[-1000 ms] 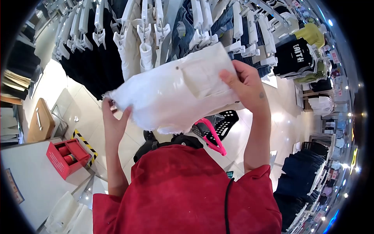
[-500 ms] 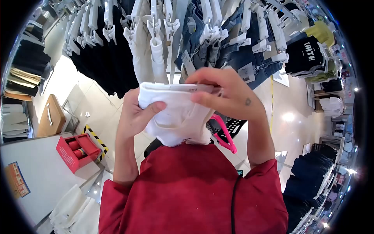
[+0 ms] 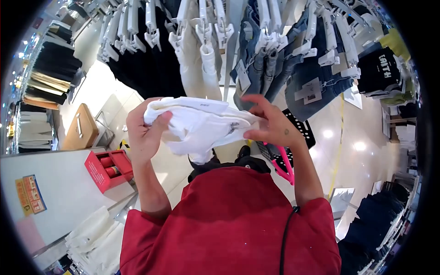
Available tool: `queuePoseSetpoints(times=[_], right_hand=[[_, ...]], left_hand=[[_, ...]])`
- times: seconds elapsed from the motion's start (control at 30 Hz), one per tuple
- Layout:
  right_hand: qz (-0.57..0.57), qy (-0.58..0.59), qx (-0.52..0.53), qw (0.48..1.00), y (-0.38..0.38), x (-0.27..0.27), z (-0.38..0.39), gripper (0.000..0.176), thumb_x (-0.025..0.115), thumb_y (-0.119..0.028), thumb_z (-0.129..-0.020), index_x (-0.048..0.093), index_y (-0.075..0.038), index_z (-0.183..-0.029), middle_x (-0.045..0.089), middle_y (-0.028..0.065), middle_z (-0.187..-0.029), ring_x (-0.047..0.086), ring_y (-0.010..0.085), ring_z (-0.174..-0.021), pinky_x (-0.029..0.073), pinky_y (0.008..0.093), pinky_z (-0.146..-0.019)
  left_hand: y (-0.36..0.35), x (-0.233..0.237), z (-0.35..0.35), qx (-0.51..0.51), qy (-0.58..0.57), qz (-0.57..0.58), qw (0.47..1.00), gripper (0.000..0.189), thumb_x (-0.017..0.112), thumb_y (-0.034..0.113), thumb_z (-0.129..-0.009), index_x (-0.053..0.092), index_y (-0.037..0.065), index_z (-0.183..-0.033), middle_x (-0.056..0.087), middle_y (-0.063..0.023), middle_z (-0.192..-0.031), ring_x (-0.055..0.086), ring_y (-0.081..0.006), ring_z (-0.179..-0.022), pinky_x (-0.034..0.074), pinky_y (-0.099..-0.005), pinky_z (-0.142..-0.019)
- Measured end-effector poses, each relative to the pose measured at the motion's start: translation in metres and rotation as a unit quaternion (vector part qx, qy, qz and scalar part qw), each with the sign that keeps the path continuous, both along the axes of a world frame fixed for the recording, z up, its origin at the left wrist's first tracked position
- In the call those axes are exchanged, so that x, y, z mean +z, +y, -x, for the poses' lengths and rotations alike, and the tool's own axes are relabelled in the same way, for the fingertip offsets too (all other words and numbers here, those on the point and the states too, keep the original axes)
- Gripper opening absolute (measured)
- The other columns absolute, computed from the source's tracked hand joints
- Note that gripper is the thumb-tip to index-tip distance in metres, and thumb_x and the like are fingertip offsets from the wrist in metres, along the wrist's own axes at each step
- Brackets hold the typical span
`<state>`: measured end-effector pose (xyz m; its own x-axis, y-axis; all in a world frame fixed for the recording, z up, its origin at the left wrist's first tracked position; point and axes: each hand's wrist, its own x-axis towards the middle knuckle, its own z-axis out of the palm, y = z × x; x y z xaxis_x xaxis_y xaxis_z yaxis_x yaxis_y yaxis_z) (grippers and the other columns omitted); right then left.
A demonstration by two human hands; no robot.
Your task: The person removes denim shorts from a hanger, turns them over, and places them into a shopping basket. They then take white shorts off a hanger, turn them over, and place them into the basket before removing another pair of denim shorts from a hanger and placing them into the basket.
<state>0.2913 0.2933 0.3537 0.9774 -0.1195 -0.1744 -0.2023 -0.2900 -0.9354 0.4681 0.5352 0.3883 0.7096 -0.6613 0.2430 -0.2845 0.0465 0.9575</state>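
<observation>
A white garment (image 3: 197,121) is stretched between my two hands in front of my chest, its waistband edge upward with a small printed mark. My left hand (image 3: 145,130) grips its left end, thumb on top and fingers behind the cloth. At the right end my right hand (image 3: 275,124) pinches the fabric between thumb and fingers. Below, the garment's lower part hangs bunched. White trousers (image 3: 208,68) and blue jeans (image 3: 270,68) hang on white clip hangers just beyond the garment.
Black garments (image 3: 149,68) hang at the upper left. A red box with red cylinders (image 3: 107,170) stands on a white counter (image 3: 64,197). A black basket with pink handles (image 3: 285,162) is by my right forearm. Dark folded clothes (image 3: 371,213) lie at the lower right.
My hands have moved apart, spreading the white garment wider. My left hand has shifted left. The view has turned, so the racks appear further right.
</observation>
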Motion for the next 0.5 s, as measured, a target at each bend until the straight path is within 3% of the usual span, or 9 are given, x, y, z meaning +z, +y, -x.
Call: queuePoseSetpoints(times=[0.07, 0.1, 0.2, 0.23, 0.33, 0.37, 0.47, 0.5], right_hand=[[0.1, -0.02, 0.062, 0.993, -0.001, -0.005, 0.001, 0.07, 0.077, -0.025, -0.07, 0.041, -0.008, -0.127, 0.064, 0.016, -0.091, 0.063, 0.0254, -0.082, 0.048, 0.0329, -0.077], [0.077, 0.001, 0.082, 0.994, -0.001, -0.005, 0.001, 0.075, 0.078, -0.028, -0.068, 0.038, -0.009, -0.129, 0.064, 0.0173, -0.093, 0.063, 0.0263, -0.082, 0.048, 0.0335, -0.076], [0.116, -0.057, 0.044, 0.991, 0.009, -0.019, 0.008, 0.071, 0.076, -0.028, -0.07, 0.04, -0.007, -0.127, 0.065, 0.0169, -0.093, 0.063, 0.0268, -0.081, 0.048, 0.0343, -0.074], [0.029, -0.014, 0.014, 0.999, 0.014, -0.024, 0.01, 0.064, 0.073, -0.023, -0.074, 0.041, -0.007, -0.128, 0.064, 0.0144, -0.09, 0.062, 0.0241, -0.08, 0.048, 0.0335, -0.073], [-0.03, 0.027, -0.024, 0.999, 0.024, -0.034, 0.017, 0.059, 0.069, -0.018, -0.079, 0.04, -0.009, -0.129, 0.062, 0.0113, -0.085, 0.06, 0.0206, -0.078, 0.048, 0.0324, -0.073], [-0.033, 0.021, -0.024, 0.999, 0.03, -0.027, 0.018, 0.05, 0.067, -0.015, -0.082, 0.044, -0.006, -0.126, 0.06, 0.0092, -0.087, 0.058, 0.0159, -0.08, 0.047, 0.0297, -0.075], [-0.05, -0.036, -0.024, 0.998, 0.038, -0.025, 0.017, 0.046, 0.069, -0.018, -0.08, 0.049, -0.002, -0.119, 0.06, 0.008, -0.094, 0.056, 0.013, -0.084, 0.047, 0.0273, -0.076], [-0.12, 0.004, -0.035, 0.992, 0.036, -0.017, 0.016, 0.045, 0.07, -0.02, -0.08, 0.052, 0.0, -0.115, 0.058, 0.0064, -0.101, 0.055, 0.0109, -0.089, 0.045, 0.0259, -0.079]], left_hand=[[-0.001, -0.003, 0.002, 0.027, 0.017, -0.006, 0.999, 0.021, 0.065, 0.012, -0.085, 0.061, -0.003, -0.1, 0.062, -0.001, -0.08, 0.055, -0.0056, -0.071, 0.044, -0.019, -0.062], [0.001, -0.008, 0.001, 0.039, 0.01, -0.014, 0.999, 0.022, 0.066, 0.012, -0.085, 0.061, -0.003, -0.101, 0.062, -0.0009, -0.08, 0.055, -0.0055, -0.07, 0.044, -0.0191, -0.062], [0.003, -0.01, -0.004, 0.049, -0.005, -0.001, 0.999, 0.019, 0.066, 0.013, -0.085, 0.06, -0.001, -0.097, 0.06, 0.0004, -0.078, 0.053, -0.0056, -0.069, 0.043, -0.0189, -0.062], [0.005, -0.014, -0.006, 0.053, -0.023, 0.015, 0.998, 0.019, 0.065, 0.014, -0.086, 0.06, -0.001, -0.096, 0.059, 0.0004, -0.078, 0.053, -0.0056, -0.069, 0.042, -0.0189, -0.062], [0.01, -0.021, -0.015, 0.088, -0.061, 0.041, 0.993, 0.02, 0.065, 0.017, -0.087, 0.06, -0.001, -0.095, 0.059, 0.0004, -0.077, 0.052, -0.0057, -0.069, 0.041, -0.0189, -0.063], [0.012, -0.021, -0.016, 0.113, -0.061, 0.031, 0.991, 0.021, 0.065, 0.018, -0.087, 0.06, -0.001, -0.095, 0.059, 0.0003, -0.077, 0.052, -0.0058, -0.07, 0.041, -0.019, -0.063], [0.008, -0.015, -0.012, 0.17, -0.06, 0.007, 0.983, 0.025, 0.065, 0.023, -0.087, 0.061, -0.002, -0.094, 0.06, -0.0001, -0.074, 0.052, -0.0055, -0.068, 0.04, -0.0193, -0.062], [0.006, -0.015, -0.011, 0.18, -0.065, -0.001, 0.981, 0.026, 0.065, 0.023, -0.087, 0.061, -0.002, -0.093, 0.06, -0.0002, -0.074, 0.052, -0.0055, -0.068, 0.04, -0.0193, -0.062]])
